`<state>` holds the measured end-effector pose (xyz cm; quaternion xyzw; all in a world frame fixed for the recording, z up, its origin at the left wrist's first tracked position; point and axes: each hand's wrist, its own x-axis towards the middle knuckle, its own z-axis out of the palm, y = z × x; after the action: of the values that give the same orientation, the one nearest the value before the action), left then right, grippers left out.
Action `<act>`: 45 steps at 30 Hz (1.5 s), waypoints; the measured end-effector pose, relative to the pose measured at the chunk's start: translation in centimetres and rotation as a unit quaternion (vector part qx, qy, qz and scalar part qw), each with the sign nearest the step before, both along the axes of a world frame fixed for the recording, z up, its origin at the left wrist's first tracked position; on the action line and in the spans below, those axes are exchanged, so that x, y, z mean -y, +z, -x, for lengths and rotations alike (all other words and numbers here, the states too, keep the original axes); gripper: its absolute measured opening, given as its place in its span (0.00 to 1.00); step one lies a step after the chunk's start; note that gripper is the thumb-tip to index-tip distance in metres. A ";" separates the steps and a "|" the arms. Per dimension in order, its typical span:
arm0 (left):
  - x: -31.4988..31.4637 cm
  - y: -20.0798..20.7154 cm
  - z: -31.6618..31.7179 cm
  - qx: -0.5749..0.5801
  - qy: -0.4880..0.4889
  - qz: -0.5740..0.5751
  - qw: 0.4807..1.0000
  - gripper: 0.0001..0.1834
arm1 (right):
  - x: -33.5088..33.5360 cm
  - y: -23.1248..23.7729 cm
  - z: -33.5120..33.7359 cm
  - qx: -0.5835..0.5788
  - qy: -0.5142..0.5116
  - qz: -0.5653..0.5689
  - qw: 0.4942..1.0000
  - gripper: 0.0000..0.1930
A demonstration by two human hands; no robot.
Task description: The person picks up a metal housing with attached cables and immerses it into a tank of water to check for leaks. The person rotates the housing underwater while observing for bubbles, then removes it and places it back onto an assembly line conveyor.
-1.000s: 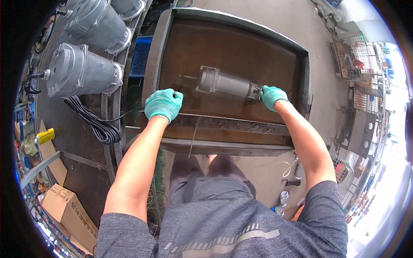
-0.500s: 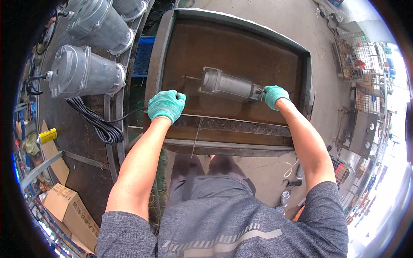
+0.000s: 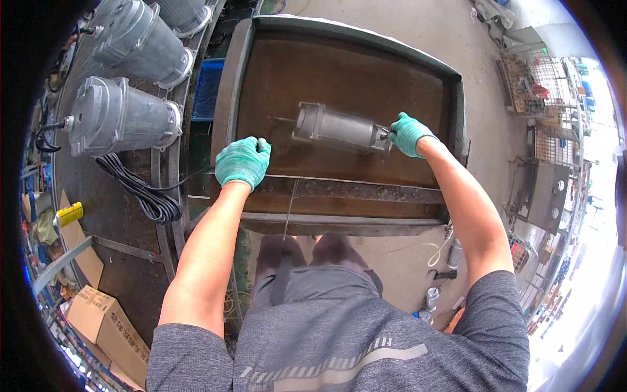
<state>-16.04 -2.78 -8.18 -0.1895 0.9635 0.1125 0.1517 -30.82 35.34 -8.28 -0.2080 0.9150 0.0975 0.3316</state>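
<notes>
Cardboard box (image 3: 117, 332): lower left | yellow can (image 3: 69, 213): left | wire basket (image 3: 521, 73): upper right

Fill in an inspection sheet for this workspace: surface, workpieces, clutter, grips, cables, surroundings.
Surface: rectangular tank with raised walls; it appears to hold brown liquid.
Workpieces: grey metal cylinder lying on its side inside the tank, seemingly in the liquid.
Clutter: cardboard box and yellow container at left.
Grips: both gloved in green; left hand closed over the tank's near-left part, contents hidden; right hand closed at the cylinder's right end.
Cables: black coil at left, one strand running toward the left hand; pale cord near the floor at right.
Surroundings: larger grey housings at left; wire baskets at right.
</notes>
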 end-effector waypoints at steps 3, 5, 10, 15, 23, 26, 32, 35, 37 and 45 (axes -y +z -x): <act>-0.1 0.3 0.0 -0.009 -0.007 0.013 1.000 0.22 | 0.4 0.3 -0.1 -0.022 0.017 0.044 0.999 0.13; 0.0 0.3 -0.1 -0.013 -0.007 0.010 1.000 0.22 | 0.9 1.2 0.0 -0.026 -0.006 0.091 0.995 0.12; 0.2 0.1 -0.1 -0.028 -0.007 -0.005 1.000 0.23 | 1.3 2.4 0.1 0.080 -0.185 0.189 0.961 0.11; 0.3 0.3 -0.3 -0.048 0.001 -0.016 0.999 0.24 | 2.7 2.9 -1.0 0.096 -0.261 0.395 0.876 0.10; 0.4 1.5 -0.3 -0.048 0.028 -0.034 0.998 0.27 | 6.3 10.4 -1.5 0.036 -0.160 0.263 0.951 0.13; 0.8 1.6 -0.5 -0.071 0.053 -0.071 0.994 0.26 | 7.3 15.5 -2.0 0.004 -0.133 0.244 0.961 0.13; 2.6 0.9 -1.7 -0.171 0.087 -0.157 0.969 0.28 | 7.0 24.6 -4.5 -0.078 -0.068 0.232 0.967 0.10; 4.7 2.2 -2.8 -0.302 0.064 -0.254 0.916 0.29 | 5.1 28.4 -6.1 -0.087 -0.084 0.270 0.955 0.12; 6.8 3.7 -3.5 -0.357 0.037 -0.309 0.880 0.28 | 3.5 30.1 -7.1 -0.083 -0.087 0.292 0.949 0.12; 14.0 17.1 -10.9 -0.335 0.028 -0.446 0.829 0.19 | -1.4 29.0 -13.4 0.014 -0.260 0.431 0.864 0.12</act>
<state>-5.10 -16.81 8.95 -0.0787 0.7943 0.5911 -0.1160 -17.39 36.74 20.74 -0.0856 0.8819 -0.3996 0.2350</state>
